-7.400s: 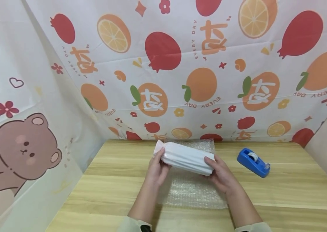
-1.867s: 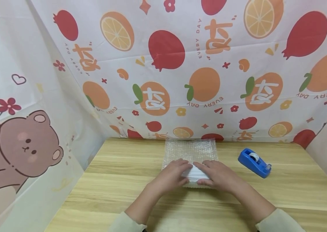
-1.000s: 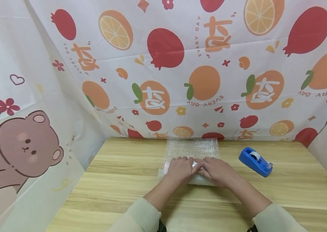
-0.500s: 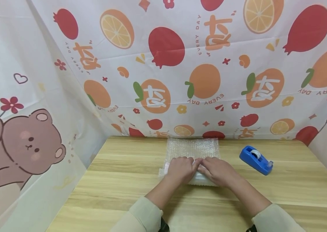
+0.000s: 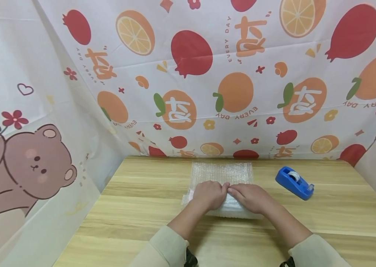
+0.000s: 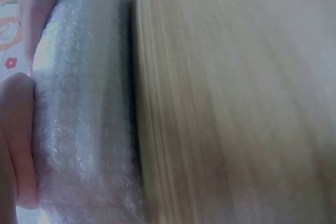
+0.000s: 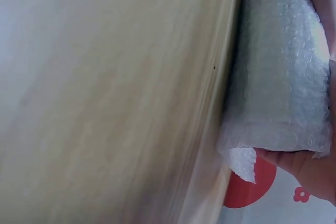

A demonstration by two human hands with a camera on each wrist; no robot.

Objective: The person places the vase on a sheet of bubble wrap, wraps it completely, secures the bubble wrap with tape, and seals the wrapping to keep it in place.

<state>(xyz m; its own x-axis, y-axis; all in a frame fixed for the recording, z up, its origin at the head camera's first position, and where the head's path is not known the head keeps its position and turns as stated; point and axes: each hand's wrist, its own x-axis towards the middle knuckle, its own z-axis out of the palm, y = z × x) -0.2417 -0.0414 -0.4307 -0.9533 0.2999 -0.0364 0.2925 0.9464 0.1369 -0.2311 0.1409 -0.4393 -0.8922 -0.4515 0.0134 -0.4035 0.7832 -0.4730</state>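
A white, ridged package (image 5: pixel 233 201) lies inside a fold of clear bubble wrap (image 5: pixel 222 172), its whiteness showing through. The flat part of the sheet stretches behind it toward the wall. My left hand (image 5: pixel 209 194) grips the roll's left half from above, fingers bent over the far side. Close beside it, my right hand (image 5: pixel 250 197) holds the right half, and the two thumbs nearly meet. From the left wrist, the wrapped roll (image 6: pixel 86 103) shows its bubbled near side. In the right wrist view, fingers (image 7: pixel 310 174) reach round the roll's end. Most fingertips are hidden.
A blue tape dispenser (image 5: pixel 294 183) with a roll of tape stands to the right of the wrap. The wooden table (image 5: pixel 134 215) ends at a fruit-printed cloth (image 5: pixel 204 92) behind; a bear-printed cloth (image 5: pixel 37 167) hangs at left.
The package, earlier held up above the sheet, now lies under the sheet's folded near part. My hands came together on it and the sheet has slid slightly toward me.
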